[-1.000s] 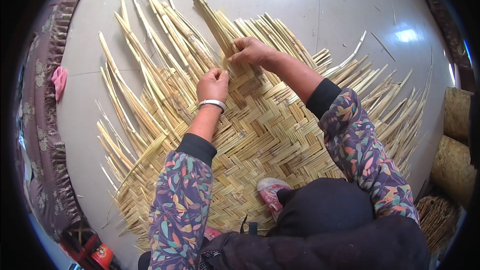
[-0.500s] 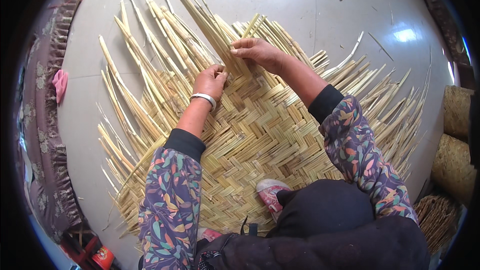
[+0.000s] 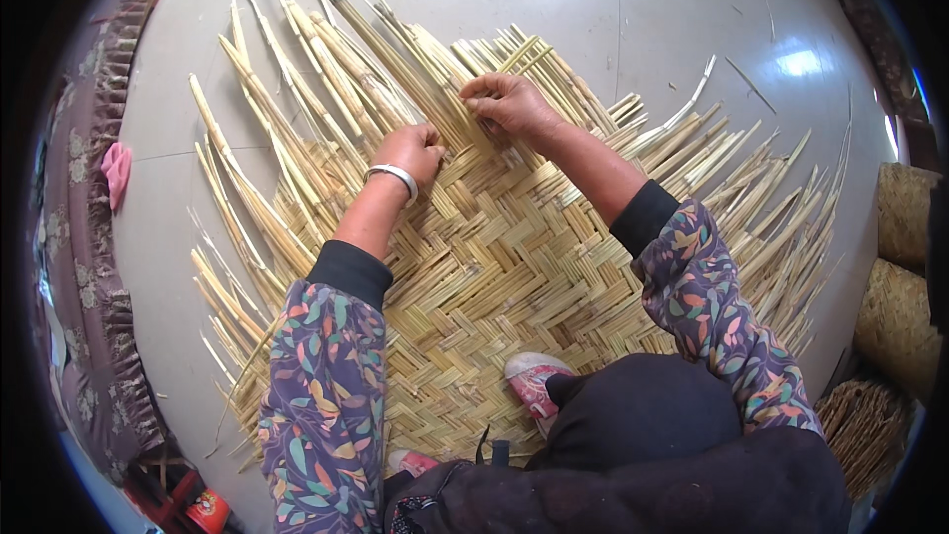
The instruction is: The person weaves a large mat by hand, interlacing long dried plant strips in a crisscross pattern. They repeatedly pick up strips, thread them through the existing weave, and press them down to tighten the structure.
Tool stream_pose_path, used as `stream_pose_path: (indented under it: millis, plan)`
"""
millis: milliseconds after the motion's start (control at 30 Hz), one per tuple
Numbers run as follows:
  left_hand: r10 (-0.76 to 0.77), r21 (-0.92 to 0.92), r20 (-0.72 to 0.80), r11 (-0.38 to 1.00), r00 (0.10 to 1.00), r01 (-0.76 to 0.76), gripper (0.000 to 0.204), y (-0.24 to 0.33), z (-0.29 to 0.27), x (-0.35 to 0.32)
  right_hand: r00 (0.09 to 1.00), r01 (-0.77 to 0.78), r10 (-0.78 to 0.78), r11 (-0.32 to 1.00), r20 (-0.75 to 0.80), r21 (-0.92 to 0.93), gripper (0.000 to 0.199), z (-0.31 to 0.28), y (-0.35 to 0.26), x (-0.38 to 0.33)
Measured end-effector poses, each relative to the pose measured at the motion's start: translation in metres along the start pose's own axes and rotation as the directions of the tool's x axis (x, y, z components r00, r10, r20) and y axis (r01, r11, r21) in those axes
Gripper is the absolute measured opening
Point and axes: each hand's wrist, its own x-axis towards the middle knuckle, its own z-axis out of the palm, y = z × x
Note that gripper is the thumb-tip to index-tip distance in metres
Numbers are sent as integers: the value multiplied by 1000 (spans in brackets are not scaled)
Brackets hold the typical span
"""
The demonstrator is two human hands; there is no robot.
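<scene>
A herringbone mat (image 3: 534,267) of split reeds lies on the floor, its long loose reed strips (image 3: 381,49) fanning out beyond the woven part. At the far edge of the weave, my left hand (image 3: 407,155) is closed, fingertips pinched on a reed strip. A white bracelet (image 3: 394,176) circles that wrist. Just right of it and a little farther off, my right hand (image 3: 514,109) has its fingers bent in a pinch at the reed strips beside the bundle. The fingers partly hide what each hand grips.
My shoe (image 3: 537,383) rests on the mat near my dark-clothed knee (image 3: 643,410). Rolled woven mats (image 3: 900,321) and a bundle of brown stalks (image 3: 862,430) stand at the right. On the left hangs a ruffled purple cloth (image 3: 94,267) with a pink cloth (image 3: 117,174) beside it.
The bundle of long reed strips has dropped lower and leftward, away from my right hand. My left hand has shifted slightly left; my right hand has barely moved.
</scene>
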Motion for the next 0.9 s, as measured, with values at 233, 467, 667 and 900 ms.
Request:
stream_pose_path:
  millis: [233, 467, 667, 900]
  plan:
    - [15, 107, -47, 994, 999, -10, 16, 4, -5, -5, 823, 421, -567, 586, 21, -693, 12, 12, -7, -15]
    - [147, 100, -580, 989, 801, -109, 34, -19, 38, -41, 827, 289, -555, 565, -96, -772, 23, 12, 21, -17]
    - [369, 423, -516, 894, 773, -145, 44, -16, 64, -71, 816, 325, -575, 537, -56, -779, 19, 12, 22, -12]
    - [-46, -52, -715, 999, 697, 12, 54, -20, 46, -57, 989, 11, -88, 844, -118, -536, 29, -2, -2, -16]
